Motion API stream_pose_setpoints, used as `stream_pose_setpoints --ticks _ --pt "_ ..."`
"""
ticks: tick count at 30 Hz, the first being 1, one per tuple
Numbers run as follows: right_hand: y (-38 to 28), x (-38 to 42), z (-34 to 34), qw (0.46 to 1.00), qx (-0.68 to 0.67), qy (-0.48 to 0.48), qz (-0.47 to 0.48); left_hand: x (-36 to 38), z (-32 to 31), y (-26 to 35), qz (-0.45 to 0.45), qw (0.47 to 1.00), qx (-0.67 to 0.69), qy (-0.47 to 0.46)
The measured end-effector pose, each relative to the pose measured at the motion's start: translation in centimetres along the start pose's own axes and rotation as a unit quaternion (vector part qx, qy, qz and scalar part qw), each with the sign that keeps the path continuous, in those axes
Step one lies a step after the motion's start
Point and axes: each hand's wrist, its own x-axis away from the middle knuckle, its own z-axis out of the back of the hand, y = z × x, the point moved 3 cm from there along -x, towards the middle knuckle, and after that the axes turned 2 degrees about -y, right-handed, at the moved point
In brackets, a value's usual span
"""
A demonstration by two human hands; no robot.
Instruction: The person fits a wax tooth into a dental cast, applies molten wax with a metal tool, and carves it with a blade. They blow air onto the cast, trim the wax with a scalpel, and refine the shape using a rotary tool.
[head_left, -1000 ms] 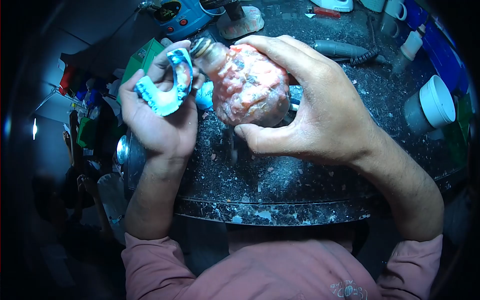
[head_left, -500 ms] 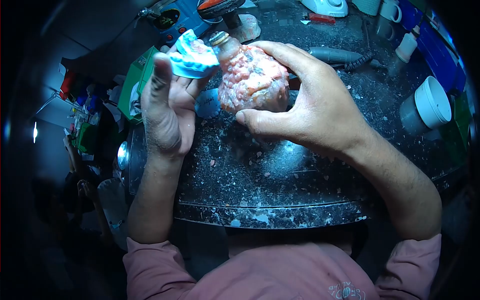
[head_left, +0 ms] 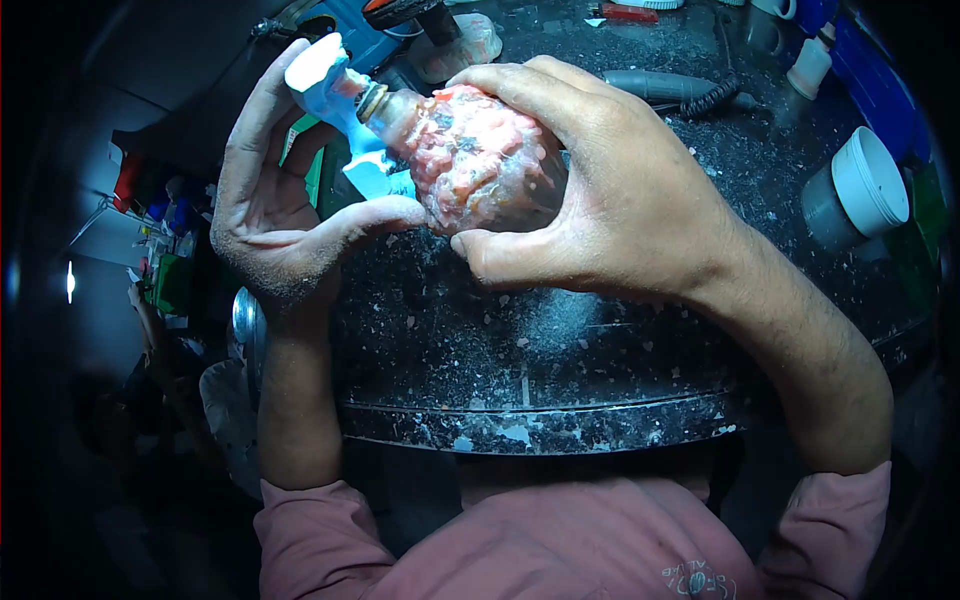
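Note:
A pale blue dental cast sits at the upper left, brightly lit, with its edges turned toward the lamp's neck. My left hand grips it, fingers on the far side and thumb at the near end. My right hand wraps around a round glass spirit lamp crusted with pink wax lumps. The lamp is tilted, its ringed neck pointing up and left into the hollow of the cast. Whether a flame burns at the neck I cannot make out.
On the dark, speckled bench lie a grey handpiece with a coiled cord and a red item. To the right stand a white tub and a small bottle. Another person's arm shows at far left.
My left hand has turned the cast from lying on the open palm to a grip between thumb and fingers. The lamp has moved left and tilted, bringing its neck to the cast.

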Motion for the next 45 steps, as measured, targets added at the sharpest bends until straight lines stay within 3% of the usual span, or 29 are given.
stream_pose_setpoints --ticks 19,25,27,45 --pt "0.01 0.06 -0.02 1.0 -0.007 -0.009 -0.016 -0.07 -0.11 -0.03 -0.044 0.999 0.025 0.003" --pt "-0.5 -0.12 0.29 1.0 0.0 0.005 0.0 0.11 -0.05 0.29 -0.012 1.0 -0.023 0.003" --pt "-0.57 -0.12 0.62 0.997 -0.002 -0.058 -0.05 0.13 -0.13 0.48 -0.007 1.0 -0.022 0.004" --pt "-0.28 0.0 0.43 0.996 0.012 -0.062 -0.063 0.12 0.24 0.41 -0.018 0.999 -0.011 0.039"
